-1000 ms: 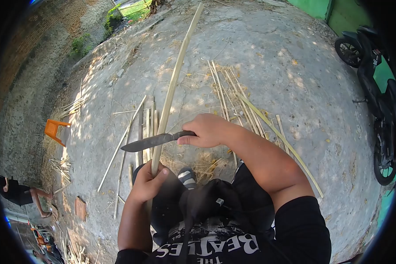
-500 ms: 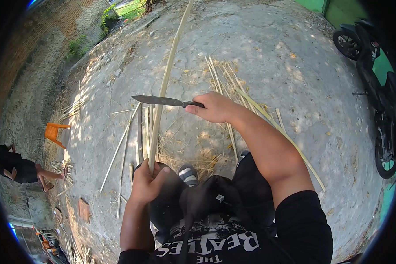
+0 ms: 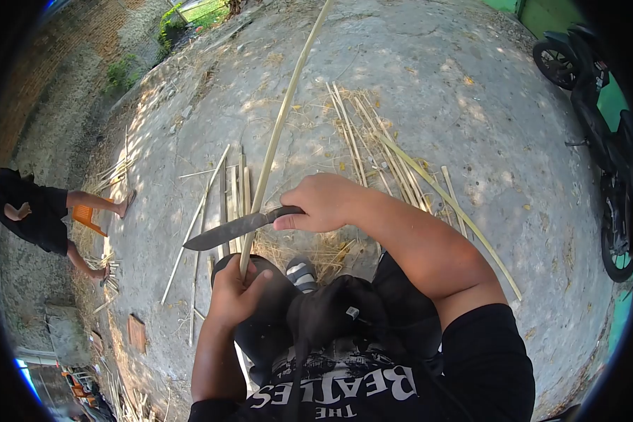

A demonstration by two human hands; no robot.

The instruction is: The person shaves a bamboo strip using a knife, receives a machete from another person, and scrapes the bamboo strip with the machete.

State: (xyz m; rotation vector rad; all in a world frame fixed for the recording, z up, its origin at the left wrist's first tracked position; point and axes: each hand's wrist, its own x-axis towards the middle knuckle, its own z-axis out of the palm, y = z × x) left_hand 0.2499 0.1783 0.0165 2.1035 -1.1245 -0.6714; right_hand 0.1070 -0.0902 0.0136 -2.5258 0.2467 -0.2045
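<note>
A long pale bamboo strip (image 3: 283, 116) slants up and away from my lap. My left hand (image 3: 235, 292) is closed around its near end, beside my knee. My right hand (image 3: 322, 202) is wrapped round the dark handle of a knife (image 3: 225, 233). The broad blade lies across the strip a short way above my left hand, its tip pointing left and slightly down. Under and beside the held strip, several cut strips (image 3: 196, 204) rest on the concrete.
More strips (image 3: 436, 186) lie on the concrete ground ahead and to the right. A motorbike (image 3: 605, 162) stands at the far right. On the left, another person (image 3: 39, 211) is by an orange chair (image 3: 88, 219) near a brick wall (image 3: 42, 105). A brick-coloured slab (image 3: 136, 333) lies lower left.
My right hand has drawn the knife down the strip towards my left hand, and the blade has tilted. The strip's far end has shifted right. The other person has stepped closer to the orange chair.
</note>
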